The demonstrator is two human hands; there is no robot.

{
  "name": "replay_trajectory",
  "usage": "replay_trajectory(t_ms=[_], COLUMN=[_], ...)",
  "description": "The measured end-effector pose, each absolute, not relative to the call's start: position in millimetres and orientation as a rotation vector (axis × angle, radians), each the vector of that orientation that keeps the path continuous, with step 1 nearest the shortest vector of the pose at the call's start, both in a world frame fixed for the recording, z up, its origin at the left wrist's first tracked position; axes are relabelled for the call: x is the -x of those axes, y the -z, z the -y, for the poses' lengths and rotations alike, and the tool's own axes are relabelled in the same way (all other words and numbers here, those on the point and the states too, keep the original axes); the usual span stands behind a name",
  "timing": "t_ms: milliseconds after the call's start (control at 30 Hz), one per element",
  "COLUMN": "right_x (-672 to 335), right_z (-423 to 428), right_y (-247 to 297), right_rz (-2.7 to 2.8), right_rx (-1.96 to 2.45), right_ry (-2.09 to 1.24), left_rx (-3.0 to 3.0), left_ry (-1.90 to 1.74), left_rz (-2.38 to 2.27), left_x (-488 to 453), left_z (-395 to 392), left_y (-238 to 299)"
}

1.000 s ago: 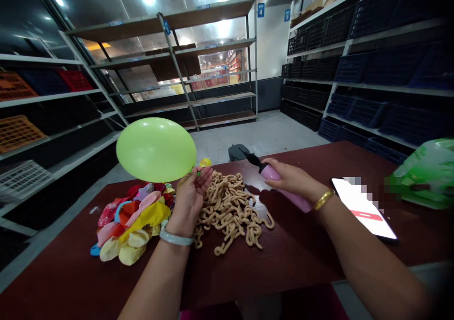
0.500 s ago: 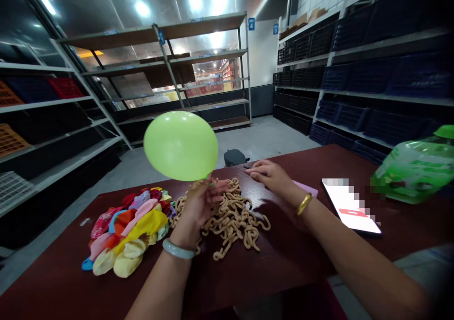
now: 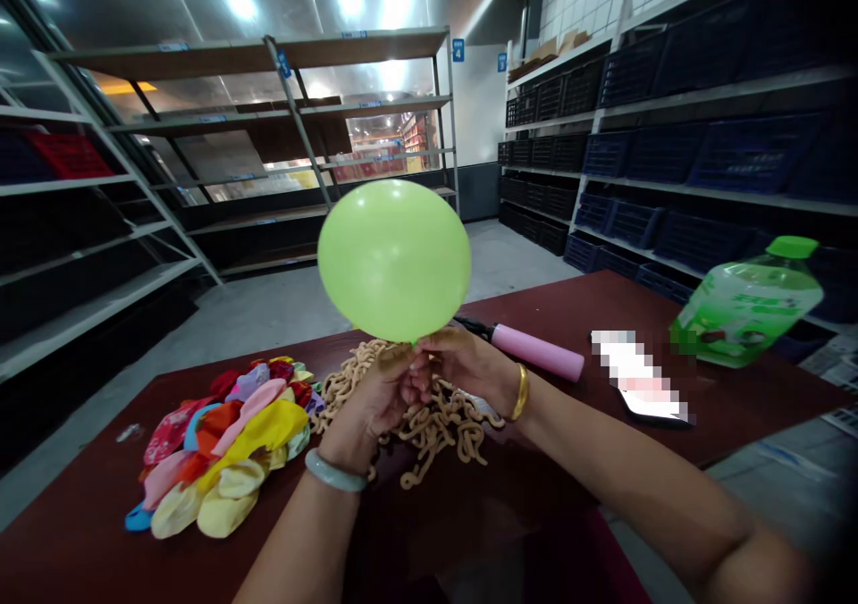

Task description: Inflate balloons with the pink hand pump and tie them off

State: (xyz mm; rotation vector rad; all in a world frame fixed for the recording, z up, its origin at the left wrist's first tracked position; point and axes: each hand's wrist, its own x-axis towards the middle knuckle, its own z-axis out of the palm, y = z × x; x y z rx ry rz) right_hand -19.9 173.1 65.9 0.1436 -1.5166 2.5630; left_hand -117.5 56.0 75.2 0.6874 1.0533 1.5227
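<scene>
An inflated light-green balloon (image 3: 394,260) stands above the table, its neck pointing down between my hands. My left hand (image 3: 387,388), with a pale bangle at the wrist, is closed around the neck from the left. Fingers of my right hand (image 3: 466,363), with a gold bracelet at the wrist, pinch the same neck from the right; the neck itself is mostly hidden. Below and behind both hands lies a heap of tan chain-like loops (image 3: 429,439). To the left is a pile of flat balloons (image 3: 228,443) in many colours.
A pink hand pump (image 3: 540,352) lies beyond my right wrist. Farther right are a phone (image 3: 640,381) with a lit screen and a green-capped bottle (image 3: 751,305). Shelves (image 3: 375,46) and dark crates (image 3: 636,220) stand beyond the dark red table (image 3: 322,559).
My right hand has let go of the thin dark thing, come left and taken hold of the balloon's neck. The balloon now sits farther right in view, and the pink pump shows fully.
</scene>
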Motion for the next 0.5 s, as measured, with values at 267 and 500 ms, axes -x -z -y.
replay_trajectory(t_ms=[267,500], right_x=[43.2,57.1], right_z=[-181.1,-189.4], right_y=[-78.8,-79.4], right_rz=[1.351,1.667], right_rx=[0.035,-0.043], right_ry=[-2.391,-2.345], left_rx=[-0.744,-0.905], left_ry=[-1.782,-1.815], left_rz=[-1.072,-1.39], left_x=[122.6,130.3], left_z=[-63.9,-62.2], left_y=[-70.4,-71.3])
